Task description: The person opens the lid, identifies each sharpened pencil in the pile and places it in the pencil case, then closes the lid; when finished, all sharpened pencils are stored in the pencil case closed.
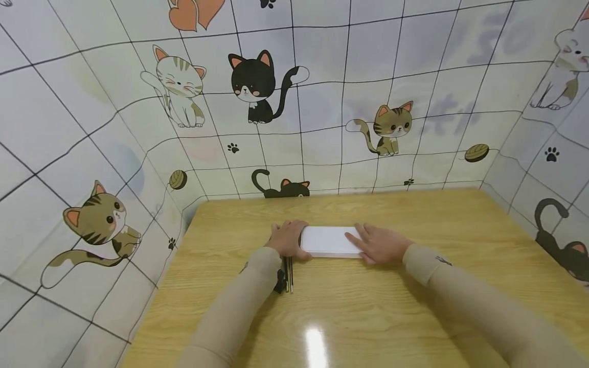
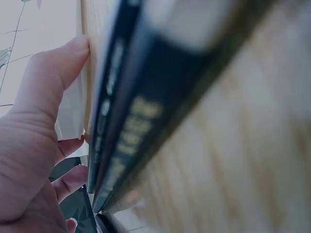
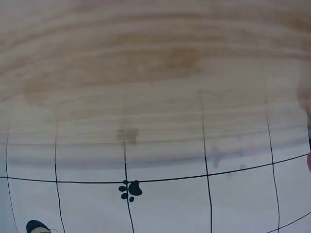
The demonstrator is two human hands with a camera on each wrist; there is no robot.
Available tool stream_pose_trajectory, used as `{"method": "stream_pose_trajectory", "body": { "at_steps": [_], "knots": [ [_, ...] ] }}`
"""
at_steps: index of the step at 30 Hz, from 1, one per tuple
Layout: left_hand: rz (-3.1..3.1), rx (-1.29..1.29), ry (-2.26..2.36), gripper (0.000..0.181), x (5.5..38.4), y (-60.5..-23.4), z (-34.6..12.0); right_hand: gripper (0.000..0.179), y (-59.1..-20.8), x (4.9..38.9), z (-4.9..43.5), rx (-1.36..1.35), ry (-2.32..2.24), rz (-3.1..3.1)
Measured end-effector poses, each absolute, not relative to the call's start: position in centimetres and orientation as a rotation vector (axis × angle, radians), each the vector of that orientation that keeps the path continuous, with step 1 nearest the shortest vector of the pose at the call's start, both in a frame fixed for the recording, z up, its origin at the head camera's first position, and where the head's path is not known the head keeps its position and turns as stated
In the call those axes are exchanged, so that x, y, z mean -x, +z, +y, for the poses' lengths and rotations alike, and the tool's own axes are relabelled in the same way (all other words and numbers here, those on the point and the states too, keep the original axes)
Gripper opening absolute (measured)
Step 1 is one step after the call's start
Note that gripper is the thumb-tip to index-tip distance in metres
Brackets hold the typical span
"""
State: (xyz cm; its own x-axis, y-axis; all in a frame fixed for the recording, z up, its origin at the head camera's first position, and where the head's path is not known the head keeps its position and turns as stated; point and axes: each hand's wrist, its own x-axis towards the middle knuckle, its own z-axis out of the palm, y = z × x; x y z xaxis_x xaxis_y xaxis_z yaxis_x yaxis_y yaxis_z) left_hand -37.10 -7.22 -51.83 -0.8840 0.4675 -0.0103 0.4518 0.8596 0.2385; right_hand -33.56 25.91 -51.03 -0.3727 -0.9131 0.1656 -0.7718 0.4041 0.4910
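A flat white rectangular box (image 1: 329,240) lies lengthwise across the wooden table between both hands. My left hand (image 1: 286,239) grips its left end, thumb at the near edge and fingers at the far side. In the left wrist view the thumb (image 2: 53,73) presses along the white side. My right hand (image 1: 379,244) holds the right end, with one finger lying over the top. Beneath the left wrist are slim dark pencil-like sticks (image 1: 289,276). Gold lettering shows on one stick (image 2: 131,131) in the left wrist view. The right wrist view barely catches the hand at its right edge.
The wooden table (image 1: 377,317) meets a cat-patterned cloth wall (image 1: 322,112) at the back and sides. Under the left wrist sits a small black object (image 1: 279,282). A dark flat thing (image 2: 75,206) shows behind the left fingers; its kind is unclear.
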Motion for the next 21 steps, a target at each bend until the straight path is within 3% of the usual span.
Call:
{"method": "stream_pose_trajectory", "body": {
  "at_steps": [6,21],
  "knots": [
    [2.96,-0.72,0.379,0.104,36.92,-51.62,-6.91,0.055,-50.73,33.23,25.73,-1.442,-0.513,-2.297],
    [2.935,-0.684,0.375,0.106,36.99,-51.1,-7.15,0.058,-50.71,33.35,25.73,-1.455,-0.558,-2.185]
  ]
}}
